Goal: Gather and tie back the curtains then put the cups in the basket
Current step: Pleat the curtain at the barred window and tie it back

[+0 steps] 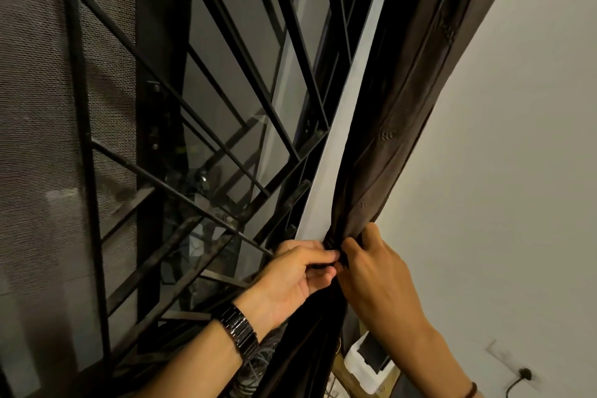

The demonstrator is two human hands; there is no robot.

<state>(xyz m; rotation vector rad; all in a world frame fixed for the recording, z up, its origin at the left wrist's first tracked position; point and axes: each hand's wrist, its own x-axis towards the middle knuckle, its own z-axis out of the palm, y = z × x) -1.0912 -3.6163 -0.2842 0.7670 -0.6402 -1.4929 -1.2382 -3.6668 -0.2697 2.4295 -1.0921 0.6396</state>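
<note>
A large window (200, 107) is seen on the left side, covered by a black metal grille (226, 152) of straight and slanted bars, and a fine mesh screen (35, 126) is fixed over its left part. On the right side a plain white wall (504, 171) is shown, and a socket with a dark plug (525, 374) is placed on it near the lower right corner. Between the window and the wall a dark brown curtain (400, 113) hangs; it is gathered into one narrow bundle against the pale window frame (326, 178), and it is pinched tight at the height of the hands. The bundle is held from both sides. The right hand (378, 271) is closed around the gathered cloth from the wall side, with the thumb at the front. The left hand (297, 278) is pressed against the bundle from the window side, and a dark tie (339, 257) wrapped around the cloth is pinched between its thumb and fingers. A dark metal watch (240, 334) is worn on the left wrist, and a thin dark bracelet (472, 390) is worn on the right wrist. Below the hands, at the bottom edge, a white block (361, 365) is partly seen; what it is cannot be told. No cups and no basket are seen in this view.
</note>
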